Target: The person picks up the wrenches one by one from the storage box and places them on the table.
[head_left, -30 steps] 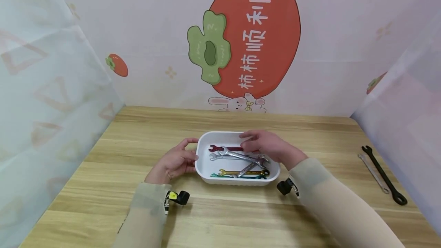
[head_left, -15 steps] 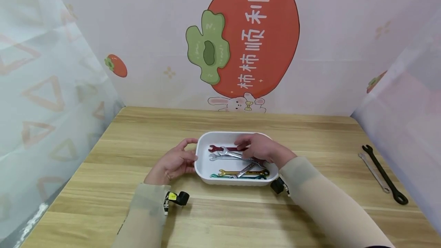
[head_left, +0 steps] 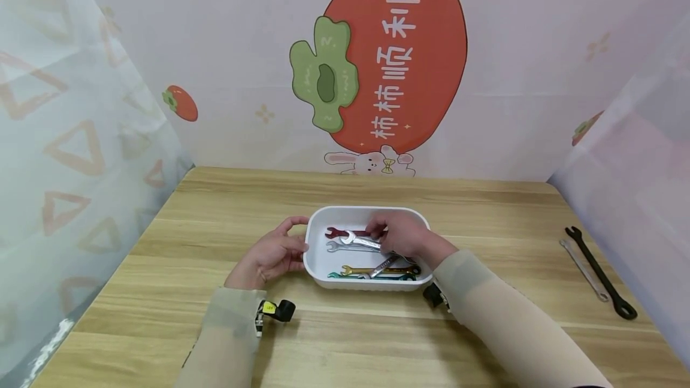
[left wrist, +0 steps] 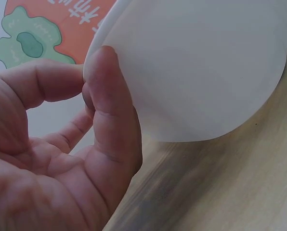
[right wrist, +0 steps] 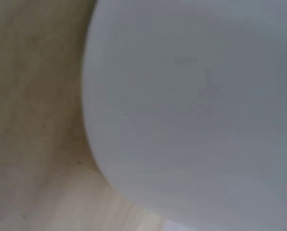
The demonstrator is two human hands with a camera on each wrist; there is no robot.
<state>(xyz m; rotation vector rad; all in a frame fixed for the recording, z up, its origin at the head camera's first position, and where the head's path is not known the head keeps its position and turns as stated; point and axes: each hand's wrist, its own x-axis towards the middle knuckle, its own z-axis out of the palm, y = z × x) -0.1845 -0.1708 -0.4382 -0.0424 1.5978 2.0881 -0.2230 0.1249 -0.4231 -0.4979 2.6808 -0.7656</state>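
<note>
The wooden bench [head_left: 215,328] carries the white tray [head_left: 318,265] at its middle, in the same place as a second ago, and well off to the right the black wrench [head_left: 597,272] and a thin grey one [head_left: 582,268] lie untouched. The change is in the right arm: it has slid leftward and lower into the tray, so the right hand [head_left: 401,235] now sits over the crossed silver wrenches [head_left: 362,242] instead of above the tray's right half. Its fingers curl down onto the top silver wrench beside the red wrench [head_left: 336,232], and this grip looks like a pinch just closing on the shaft, though the fingertips are hidden from above and the right wrist view shows only the tray wall, blurred. The gold wrench [head_left: 372,270] and the teal wrench [head_left: 345,275] lie along the near side, unmoved. The left hand [head_left: 272,253] has stayed put, thumb pressed to the tray's left rim [left wrist: 102,53] and fingers relaxed, steadying it; judged from this, one silver wrench is about to be lifted.
</note>
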